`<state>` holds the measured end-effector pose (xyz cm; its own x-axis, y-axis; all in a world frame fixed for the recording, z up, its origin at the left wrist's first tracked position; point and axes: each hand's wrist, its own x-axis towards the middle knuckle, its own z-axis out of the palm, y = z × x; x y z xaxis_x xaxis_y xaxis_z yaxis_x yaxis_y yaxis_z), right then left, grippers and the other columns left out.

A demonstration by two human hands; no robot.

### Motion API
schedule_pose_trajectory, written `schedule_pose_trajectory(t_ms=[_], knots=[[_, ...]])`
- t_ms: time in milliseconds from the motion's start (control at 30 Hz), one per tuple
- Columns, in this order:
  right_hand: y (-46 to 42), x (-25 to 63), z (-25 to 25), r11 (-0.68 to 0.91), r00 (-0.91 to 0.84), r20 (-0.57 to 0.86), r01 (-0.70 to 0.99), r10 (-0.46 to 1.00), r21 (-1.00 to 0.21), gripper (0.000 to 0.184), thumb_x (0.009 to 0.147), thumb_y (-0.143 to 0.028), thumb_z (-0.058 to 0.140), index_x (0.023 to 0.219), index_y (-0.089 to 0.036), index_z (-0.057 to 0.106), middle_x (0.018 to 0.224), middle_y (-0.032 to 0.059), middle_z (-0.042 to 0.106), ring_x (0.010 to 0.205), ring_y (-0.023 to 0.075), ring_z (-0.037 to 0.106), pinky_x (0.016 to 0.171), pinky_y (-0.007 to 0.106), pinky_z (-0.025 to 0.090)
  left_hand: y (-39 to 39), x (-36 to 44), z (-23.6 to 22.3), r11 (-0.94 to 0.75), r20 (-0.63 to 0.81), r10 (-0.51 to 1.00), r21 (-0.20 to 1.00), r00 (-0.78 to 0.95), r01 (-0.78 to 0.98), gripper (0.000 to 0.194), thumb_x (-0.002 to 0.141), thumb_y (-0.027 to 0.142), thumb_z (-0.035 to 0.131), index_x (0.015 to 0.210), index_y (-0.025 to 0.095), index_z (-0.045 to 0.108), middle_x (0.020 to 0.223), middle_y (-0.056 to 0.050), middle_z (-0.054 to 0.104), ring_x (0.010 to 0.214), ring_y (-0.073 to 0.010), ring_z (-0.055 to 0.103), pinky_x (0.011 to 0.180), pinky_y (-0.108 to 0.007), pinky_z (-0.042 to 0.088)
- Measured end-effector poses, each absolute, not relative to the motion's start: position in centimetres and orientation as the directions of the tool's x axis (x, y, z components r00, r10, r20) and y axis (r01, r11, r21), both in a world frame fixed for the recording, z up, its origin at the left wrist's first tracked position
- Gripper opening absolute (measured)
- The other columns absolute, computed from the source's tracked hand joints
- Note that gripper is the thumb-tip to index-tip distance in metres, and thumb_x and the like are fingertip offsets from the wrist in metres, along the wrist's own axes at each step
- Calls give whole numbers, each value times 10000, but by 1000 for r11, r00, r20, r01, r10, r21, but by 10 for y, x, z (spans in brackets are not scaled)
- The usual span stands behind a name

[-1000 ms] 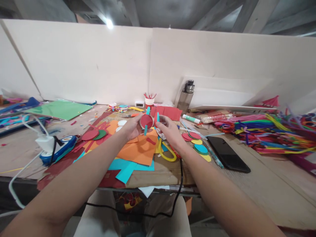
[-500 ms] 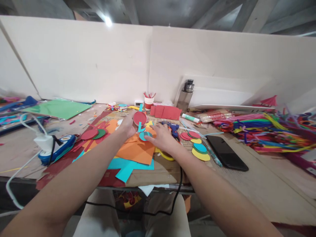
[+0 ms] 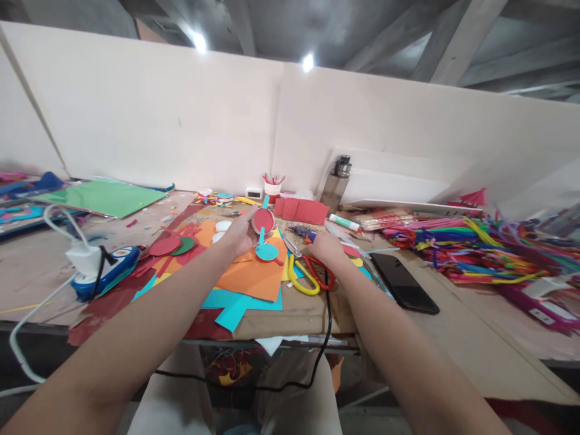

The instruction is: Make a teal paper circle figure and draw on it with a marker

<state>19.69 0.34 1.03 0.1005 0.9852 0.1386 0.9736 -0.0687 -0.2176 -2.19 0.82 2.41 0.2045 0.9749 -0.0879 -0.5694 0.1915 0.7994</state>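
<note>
my left hand (image 3: 242, 235) has its fingers closed around the red round piece (image 3: 267, 221); my right hand (image 3: 327, 246) reaches the glue gun (image 3: 302, 231), finger spread unclear.

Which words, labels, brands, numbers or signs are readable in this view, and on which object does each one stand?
No text can be read with certainty.
White digital clock: display too small to read.
Glue stick: label marks too blurred.
Blue plug-in unit: marks on top too small.
Magenta object at far right: pale patches, no legible text.
</note>
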Motion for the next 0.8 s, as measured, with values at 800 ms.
schedule_pose_trajectory(t_ms=[800], knots=[[10, 207, 22, -94, 332, 191, 680, 924, -727, 177, 759, -255, 579, 847, -131, 670, 769, 73, 698, 669, 183, 632, 551, 242, 436, 4, -17, 24, 216, -129, 973, 803, 191, -556, 333, 852, 452, 617, 908, 124, 630, 846, -93, 693, 725, -170, 665, 672, -317, 578]])
